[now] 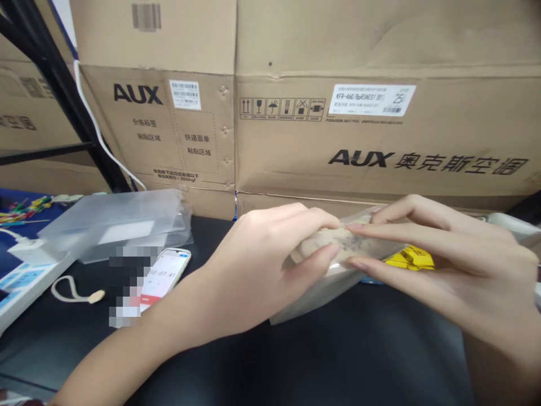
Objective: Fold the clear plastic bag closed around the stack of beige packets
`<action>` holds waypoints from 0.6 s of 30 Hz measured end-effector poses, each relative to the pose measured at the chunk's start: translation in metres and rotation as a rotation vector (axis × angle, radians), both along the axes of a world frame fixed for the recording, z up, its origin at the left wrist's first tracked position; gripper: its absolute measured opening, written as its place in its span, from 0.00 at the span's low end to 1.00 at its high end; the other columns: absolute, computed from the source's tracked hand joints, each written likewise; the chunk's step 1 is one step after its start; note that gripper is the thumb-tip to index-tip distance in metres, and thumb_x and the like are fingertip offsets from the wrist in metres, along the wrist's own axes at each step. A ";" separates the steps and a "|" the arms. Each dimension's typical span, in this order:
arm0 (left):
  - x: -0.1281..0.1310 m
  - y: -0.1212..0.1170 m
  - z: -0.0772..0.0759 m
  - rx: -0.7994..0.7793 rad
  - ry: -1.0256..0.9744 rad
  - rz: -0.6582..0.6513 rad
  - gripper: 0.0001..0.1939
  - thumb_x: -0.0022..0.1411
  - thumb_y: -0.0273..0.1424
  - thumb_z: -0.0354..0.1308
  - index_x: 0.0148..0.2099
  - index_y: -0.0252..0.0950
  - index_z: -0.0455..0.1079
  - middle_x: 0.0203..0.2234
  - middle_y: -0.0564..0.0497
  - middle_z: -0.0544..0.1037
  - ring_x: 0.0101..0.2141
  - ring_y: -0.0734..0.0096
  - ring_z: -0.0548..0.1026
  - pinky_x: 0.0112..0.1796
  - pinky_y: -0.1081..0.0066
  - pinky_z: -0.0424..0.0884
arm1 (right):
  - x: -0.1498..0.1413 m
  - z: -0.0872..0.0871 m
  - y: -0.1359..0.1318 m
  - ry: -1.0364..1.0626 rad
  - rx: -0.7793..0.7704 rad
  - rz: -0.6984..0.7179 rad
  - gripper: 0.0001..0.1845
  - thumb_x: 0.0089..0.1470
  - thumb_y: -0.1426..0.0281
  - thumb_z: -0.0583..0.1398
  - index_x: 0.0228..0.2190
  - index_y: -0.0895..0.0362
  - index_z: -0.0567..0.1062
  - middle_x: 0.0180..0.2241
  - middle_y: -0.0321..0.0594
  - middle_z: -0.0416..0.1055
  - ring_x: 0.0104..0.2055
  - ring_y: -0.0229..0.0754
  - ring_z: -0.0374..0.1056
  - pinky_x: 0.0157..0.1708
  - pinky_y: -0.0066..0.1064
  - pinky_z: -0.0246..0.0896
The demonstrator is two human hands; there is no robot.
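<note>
A clear plastic bag (310, 296) with a rounded, cream-coloured item (353, 239) in it is held up over the black table. The item carries faint greyish marks, and its exact kind cannot be made out. My left hand (253, 265) grips the bag and item from the left, thumb in front and fingers over the top. From the right, my right hand (456, 254) pinches the bag's upper edge between thumb and fingers. The fingertips of both hands nearly meet, and they hide part of the item.
A phone (167, 273) showing a timer lies left of my left arm, near a cord loop (76, 290) and a white power strip (29, 282). Clear plastic sleeves (118, 220) lie behind it. A yellow packet (409, 259) is partly behind my right hand. Large cardboard boxes (287, 146) stand at the back.
</note>
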State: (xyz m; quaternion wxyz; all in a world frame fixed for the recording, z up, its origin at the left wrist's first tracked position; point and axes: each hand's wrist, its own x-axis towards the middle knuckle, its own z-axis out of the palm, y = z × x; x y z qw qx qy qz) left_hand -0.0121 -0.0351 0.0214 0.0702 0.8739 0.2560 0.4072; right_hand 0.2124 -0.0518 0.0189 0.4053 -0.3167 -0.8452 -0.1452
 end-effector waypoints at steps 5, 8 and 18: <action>-0.001 -0.001 -0.001 -0.002 0.007 -0.006 0.09 0.64 0.30 0.55 0.45 0.37 0.72 0.39 0.54 0.80 0.38 0.75 0.76 0.40 0.76 0.71 | -0.002 -0.004 0.004 -0.006 0.045 -0.048 0.18 0.47 0.69 0.67 0.42 0.47 0.75 0.34 0.37 0.72 0.34 0.40 0.70 0.28 0.32 0.65; -0.001 0.001 -0.002 -0.006 -0.005 -0.014 0.09 0.63 0.30 0.56 0.45 0.38 0.72 0.40 0.55 0.80 0.39 0.76 0.76 0.42 0.77 0.71 | -0.003 -0.005 0.006 -0.002 0.051 -0.069 0.15 0.48 0.68 0.66 0.40 0.46 0.75 0.34 0.36 0.73 0.35 0.44 0.70 0.30 0.35 0.66; 0.001 0.004 -0.004 0.005 -0.023 0.022 0.09 0.64 0.28 0.54 0.44 0.39 0.74 0.37 0.56 0.81 0.35 0.77 0.77 0.38 0.77 0.71 | -0.008 -0.006 0.007 0.004 0.038 -0.053 0.11 0.49 0.68 0.66 0.36 0.49 0.75 0.36 0.37 0.76 0.38 0.45 0.72 0.33 0.37 0.68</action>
